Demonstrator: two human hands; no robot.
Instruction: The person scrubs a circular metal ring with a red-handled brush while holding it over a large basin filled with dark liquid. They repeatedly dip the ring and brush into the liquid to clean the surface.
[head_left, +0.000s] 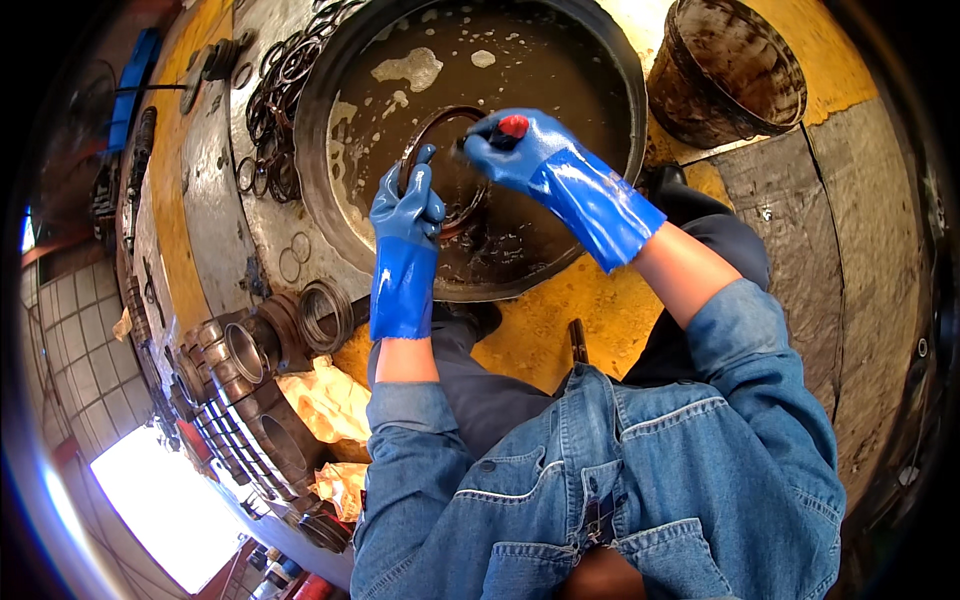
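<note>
Both hands wear wet blue rubber gloves and work over a wide, dark round tub (313,190) of murky brown liquid with patches of foam. My left hand (408,208) grips the near-left side of a large brownish ring (428,128), held tilted above the liquid. Closed around a red-and-black handled tool (514,126), my right hand (530,152) is at the ring's upper right. The tool's working end is hidden and blurred by the glove, so its kind and whether it touches the ring cannot be made out.
A grimy bucket (690,105) stands right of the tub. Left of it lie a heap of dark rings (275,130) and two thin rings (292,258). Metal cylinders (243,352), stacked rings (326,313) and crumpled brown paper (325,398) sit at the lower left.
</note>
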